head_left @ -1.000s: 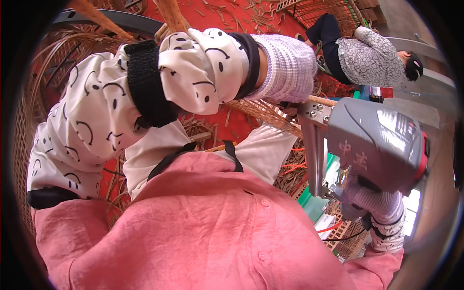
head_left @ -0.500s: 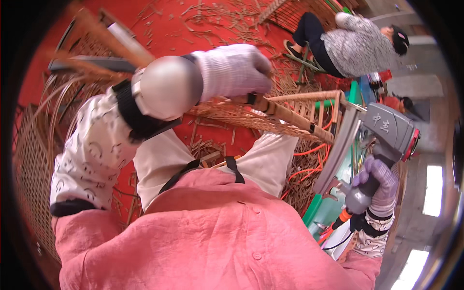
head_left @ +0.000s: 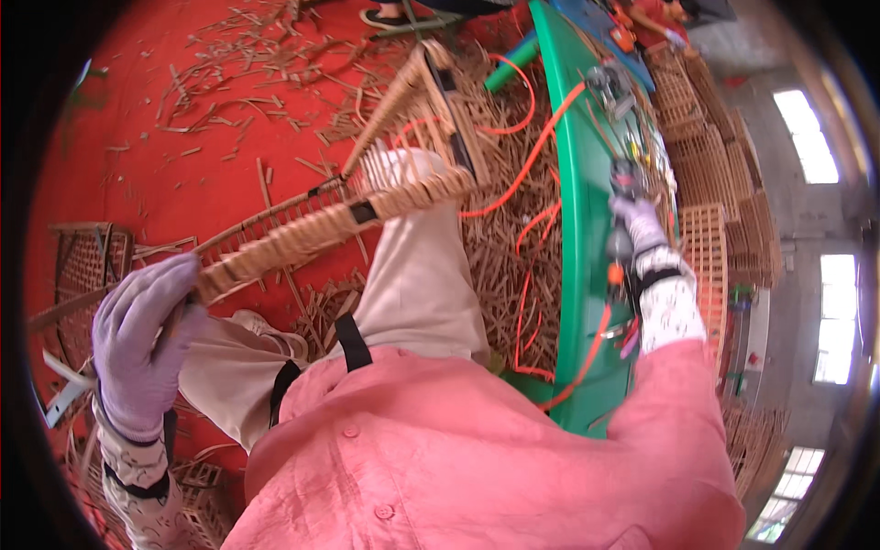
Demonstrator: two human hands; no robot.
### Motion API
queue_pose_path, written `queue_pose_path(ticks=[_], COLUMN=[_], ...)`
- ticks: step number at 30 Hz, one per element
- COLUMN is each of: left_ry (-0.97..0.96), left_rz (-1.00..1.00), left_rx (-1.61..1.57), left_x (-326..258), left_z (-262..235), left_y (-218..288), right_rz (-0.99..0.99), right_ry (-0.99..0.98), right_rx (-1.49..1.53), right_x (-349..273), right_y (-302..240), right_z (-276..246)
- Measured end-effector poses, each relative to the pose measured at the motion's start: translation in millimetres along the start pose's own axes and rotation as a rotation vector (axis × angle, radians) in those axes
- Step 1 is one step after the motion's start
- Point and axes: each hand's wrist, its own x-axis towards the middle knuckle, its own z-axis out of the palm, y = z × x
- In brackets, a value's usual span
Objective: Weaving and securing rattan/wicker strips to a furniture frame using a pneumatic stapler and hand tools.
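Gloved in pale lilac, my left hand (head_left: 147, 339) grips the left end of a rattan-wrapped frame (head_left: 302, 240), its fingers curled round the bar. The frame slants across my lap, its squarish far end beside my right knee. Dark bands mark its wrapped bars, and thin slats run between them. At the right, my gloved right hand (head_left: 639, 218) is closed round the grip of a nail gun (head_left: 626, 176) at the green table (head_left: 570, 275). An orange air hose (head_left: 600, 335) runs near its lower end. The hand hides part of the tool.
Cane offcuts (head_left: 500, 302) litter the red floor (head_left: 137, 183). Another tool (head_left: 610, 87) lies farther along the table. Stacked woven baskets (head_left: 701, 174) stand beyond it. A woven piece (head_left: 92, 266) sits at far left. Another person's hand (head_left: 676, 38) shows at the top right.
The nail gun has gone from above the frame's right end to the green table. My left hand has moved left and nearer with the frame, which now lies more slanted. My view has turned.
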Motion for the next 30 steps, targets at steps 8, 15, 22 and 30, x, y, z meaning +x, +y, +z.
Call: queue_pose_path(ticks=[8, 15, 22, 30], left_ry=[-0.054, -0.092, -0.043, -0.028], left_rz=[0.113, 0.098, 0.089, 0.033], left_rx=[0.395, 0.278, 0.281, 0.243], left_x=[-27, -18, -20, -16], left_z=[10, 0, 9, -5], left_y=[-20, -24, -31, -16], right_rz=[0.247, 0.788, 0.721, 0.199], right_ry=[-0.046, -0.22, -0.012, 0.288], right_rx=[0.355, -0.175, 0.327, 0.888], right_x=[-55, -169, -207, -218], right_y=[20, 120, 144, 64], right_z=[-64, -58, -40, -61])
